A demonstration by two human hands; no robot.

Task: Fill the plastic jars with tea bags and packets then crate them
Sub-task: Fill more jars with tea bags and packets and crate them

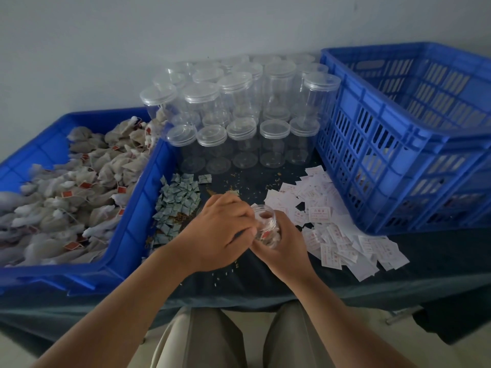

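Early: R hand (285,244) grips part-filled jar (266,220); L hand (220,232) curled at its mouth, hold unclear. Lidded jars (235,83) at 12 o'clock look empty, uncrated.

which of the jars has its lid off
The jar gripped by the right hand, tea bags inside; the stacked jars behind all carry lids.

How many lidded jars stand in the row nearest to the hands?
5 lidded jars, side by side between the tea-bag bin and the blue crate. Others behind are partly hidden.
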